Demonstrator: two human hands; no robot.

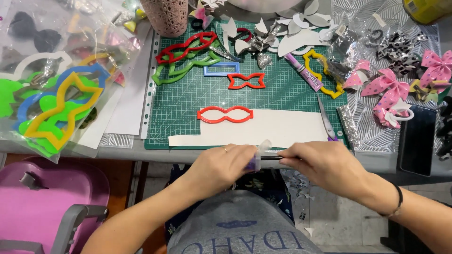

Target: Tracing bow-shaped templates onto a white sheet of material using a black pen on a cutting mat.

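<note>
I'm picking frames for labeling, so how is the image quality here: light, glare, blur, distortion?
Head view: even light, soft shadows; the hands, left hand and right hand, and the pen between them look slightly motion-blurred; glare on the plastic bags at left; wide-angle bending at the cutting mat edges.

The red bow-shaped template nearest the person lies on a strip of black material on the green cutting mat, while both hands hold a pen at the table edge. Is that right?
Not quite: the head view shows the red bow-shaped template resting partly on a white strip, not black. The rest stands: green cutting mat, left hand and right hand on the pen.
</note>
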